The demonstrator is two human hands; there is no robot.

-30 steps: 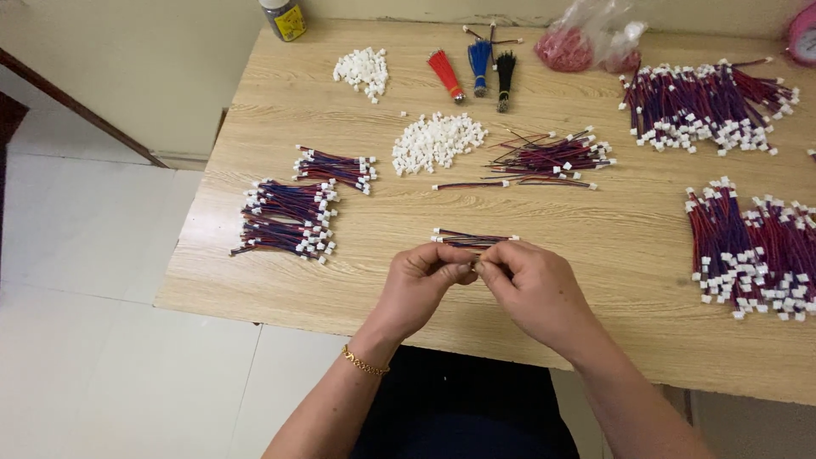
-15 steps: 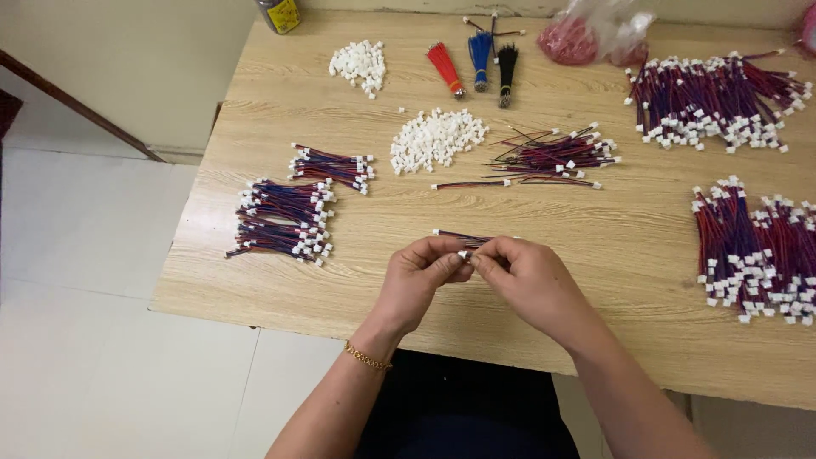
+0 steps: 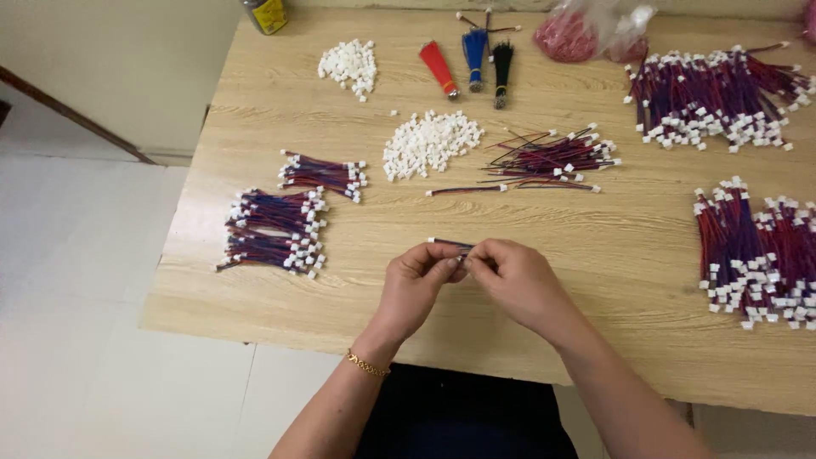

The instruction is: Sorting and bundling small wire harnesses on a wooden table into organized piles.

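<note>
Both hands [image 3: 472, 276] pinch short wire lead [image 3: 449, 245] above table [image 3: 595, 255].

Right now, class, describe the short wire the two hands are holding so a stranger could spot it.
Start at the wooden table, near its front edge. There the left hand and right hand pinch one short red-and-blue wire. Unlike the piled bundles around, it is lifted alone.

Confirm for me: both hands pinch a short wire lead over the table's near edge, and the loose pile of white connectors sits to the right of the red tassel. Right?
Not quite. In the head view the white connector pile sits below and left of the red tassel, nearer the person. The rest holds: left hand and right hand pinch the wire lead.
</note>
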